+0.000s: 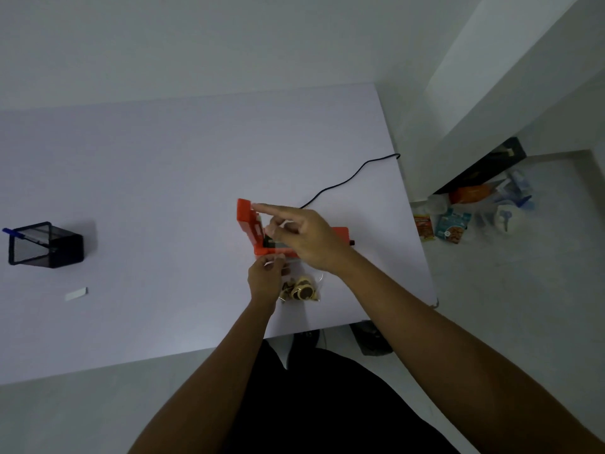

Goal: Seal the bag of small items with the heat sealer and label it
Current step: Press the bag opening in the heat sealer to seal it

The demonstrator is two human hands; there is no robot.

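Right hand (306, 239) hovers over the orange heat sealer (262, 234), forefinger stretched to the tip of its raised lid, gripping nothing I can make out. Left hand (265, 279), just nearer the person, pinches the mouth of the clear bag of small items (302, 288), which lies on the surface beside it. Bag mouth points toward the sealer's open jaw, just beyond; sealing looks not yet done. White label (76, 293) lies well off to the left.
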